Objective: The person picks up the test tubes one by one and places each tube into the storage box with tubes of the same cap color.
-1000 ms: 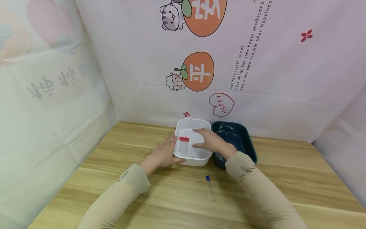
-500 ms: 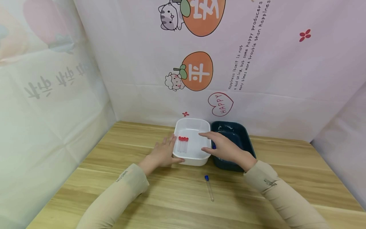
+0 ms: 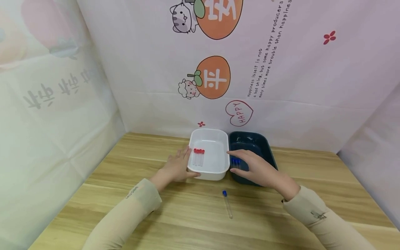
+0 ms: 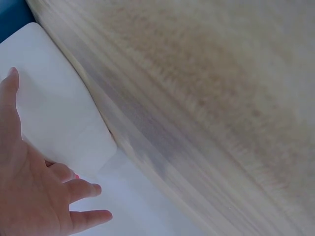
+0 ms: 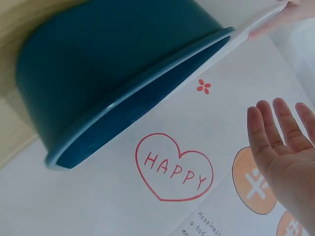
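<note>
My left hand [image 3: 176,167] rests against the left side of a white plastic basin [image 3: 215,158], its thumb along the front wall. In the left wrist view the fingers [image 4: 81,191] are spread. Inside that basin, at the left, several clear test tubes with red caps [image 3: 198,157] lie side by side. Over the dark blue basin [image 3: 254,142] hovers my right hand [image 3: 257,169], fingers apart and holding nothing. Blue-capped test tubes [image 3: 235,162] lie in it, partly hidden by the hand. Another blue-capped test tube [image 3: 227,205] lies on the table in front of the basins.
The two basins stand side by side at the back of the wooden table [image 3: 175,218]. Right behind them hangs a printed white cloth [image 3: 156,107], and more cloth closes off the left and right sides.
My right hand has moved right from over the white basin to over the dark blue one, uncovering blue-capped tubes there. The left hand stays at the white basin.
</note>
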Demonstrator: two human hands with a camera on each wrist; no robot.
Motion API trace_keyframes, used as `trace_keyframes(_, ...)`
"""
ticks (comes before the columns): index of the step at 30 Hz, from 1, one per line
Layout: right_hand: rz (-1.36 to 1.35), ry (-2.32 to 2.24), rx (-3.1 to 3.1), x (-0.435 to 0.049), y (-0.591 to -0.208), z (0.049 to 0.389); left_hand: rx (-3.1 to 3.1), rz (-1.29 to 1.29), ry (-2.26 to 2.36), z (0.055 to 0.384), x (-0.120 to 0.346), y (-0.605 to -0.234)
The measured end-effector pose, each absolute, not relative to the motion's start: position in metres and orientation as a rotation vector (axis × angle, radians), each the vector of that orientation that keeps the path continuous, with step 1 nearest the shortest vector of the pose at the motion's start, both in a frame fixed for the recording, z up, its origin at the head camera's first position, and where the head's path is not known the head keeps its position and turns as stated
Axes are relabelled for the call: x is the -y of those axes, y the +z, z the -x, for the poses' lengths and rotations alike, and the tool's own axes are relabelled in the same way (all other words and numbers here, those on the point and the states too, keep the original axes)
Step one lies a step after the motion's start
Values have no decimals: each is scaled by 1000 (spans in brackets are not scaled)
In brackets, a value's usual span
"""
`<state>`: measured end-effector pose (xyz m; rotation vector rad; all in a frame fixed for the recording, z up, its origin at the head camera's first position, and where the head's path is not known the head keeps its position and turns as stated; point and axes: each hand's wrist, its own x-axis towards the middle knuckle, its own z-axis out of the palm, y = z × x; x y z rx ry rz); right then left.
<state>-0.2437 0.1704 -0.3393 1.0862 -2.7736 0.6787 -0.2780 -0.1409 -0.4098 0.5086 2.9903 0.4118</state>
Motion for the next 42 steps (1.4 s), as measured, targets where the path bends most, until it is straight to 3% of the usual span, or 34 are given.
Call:
trace_keyframes(9,-1143,715,2744,-183,-347,224,-2990,-494,412,279,142,-412)
trace_keyframes(21,-1422,716,2736,-182,-372,205,-2996,-495,408,279,140,-411)
trace_keyframes(42,-1353,464,2964,-169,-403,202,-2988,-499,412,281,140,-413)
